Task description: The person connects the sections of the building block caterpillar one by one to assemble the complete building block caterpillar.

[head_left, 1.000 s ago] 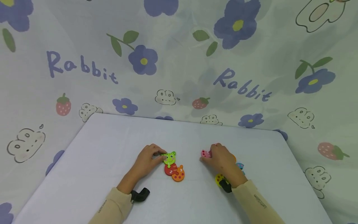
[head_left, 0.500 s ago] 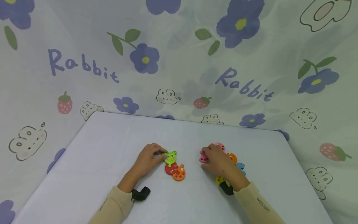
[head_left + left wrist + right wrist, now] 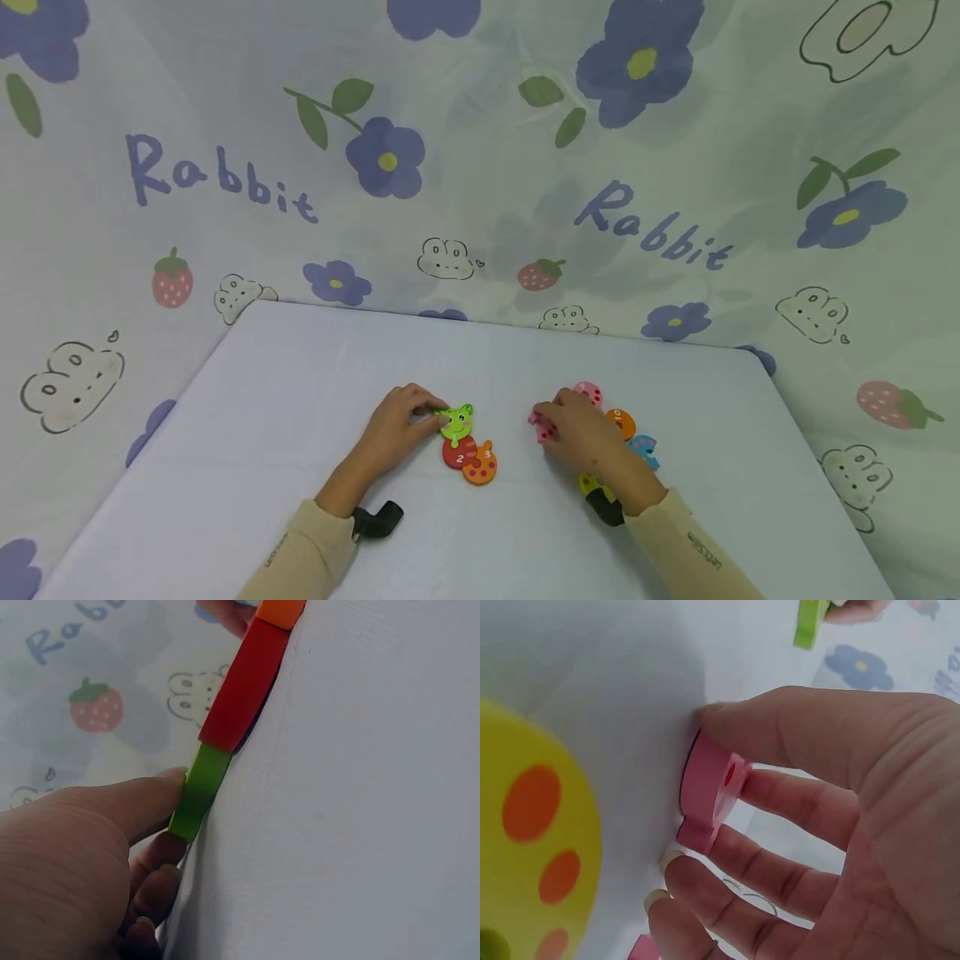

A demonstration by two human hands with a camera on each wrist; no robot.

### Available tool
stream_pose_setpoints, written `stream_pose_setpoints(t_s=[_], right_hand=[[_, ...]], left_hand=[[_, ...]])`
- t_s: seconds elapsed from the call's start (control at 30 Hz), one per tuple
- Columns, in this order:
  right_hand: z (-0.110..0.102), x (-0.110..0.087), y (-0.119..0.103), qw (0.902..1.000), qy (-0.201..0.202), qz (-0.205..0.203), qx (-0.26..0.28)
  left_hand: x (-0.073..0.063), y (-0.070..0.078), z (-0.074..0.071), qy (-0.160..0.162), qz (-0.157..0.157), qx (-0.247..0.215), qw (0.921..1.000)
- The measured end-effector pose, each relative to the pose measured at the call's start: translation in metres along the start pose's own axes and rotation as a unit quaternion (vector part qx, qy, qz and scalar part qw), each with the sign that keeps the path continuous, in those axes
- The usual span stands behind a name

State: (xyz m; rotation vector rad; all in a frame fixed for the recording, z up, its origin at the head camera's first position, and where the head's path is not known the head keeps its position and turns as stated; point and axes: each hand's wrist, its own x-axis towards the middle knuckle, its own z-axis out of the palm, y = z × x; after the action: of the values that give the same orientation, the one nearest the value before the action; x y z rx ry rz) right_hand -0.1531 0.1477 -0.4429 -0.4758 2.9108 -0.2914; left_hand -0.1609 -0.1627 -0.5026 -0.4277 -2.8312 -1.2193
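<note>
Our right hand [image 3: 583, 429] grips the pink piece [image 3: 547, 428], apart from the joined chain.
Nearest us, the orange piece [image 3: 478, 471] links through the red piece [image 3: 452, 455] to the green piece [image 3: 455, 425], running 5 to 11 o'clock; our left hand [image 3: 396, 427] pinches the green at its 9 o'clock. The pink lies at the orange's 2 o'clock, our right arm reaching in from 4.

My white table [image 3: 300, 375] bears a joined green face [image 3: 457, 425], red piece [image 3: 456, 452] and orange piece [image 3: 481, 469]. Right of them lie a pink disc [image 3: 592, 393], orange disc [image 3: 622, 425], blue piece [image 3: 643, 450] and yellow piece [image 3: 588, 483]
</note>
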Motion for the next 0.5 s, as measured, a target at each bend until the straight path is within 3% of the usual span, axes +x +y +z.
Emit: stream_pose_setpoints(t_s=[0.5], right_hand=[[0.0076, -0.0002, -0.004, 0.9998, 0.013, -0.005, -0.014]], left_hand=[[-0.0004, -0.0001, 0.0016, 0.008, 0.007, 0.001, 0.9999]])
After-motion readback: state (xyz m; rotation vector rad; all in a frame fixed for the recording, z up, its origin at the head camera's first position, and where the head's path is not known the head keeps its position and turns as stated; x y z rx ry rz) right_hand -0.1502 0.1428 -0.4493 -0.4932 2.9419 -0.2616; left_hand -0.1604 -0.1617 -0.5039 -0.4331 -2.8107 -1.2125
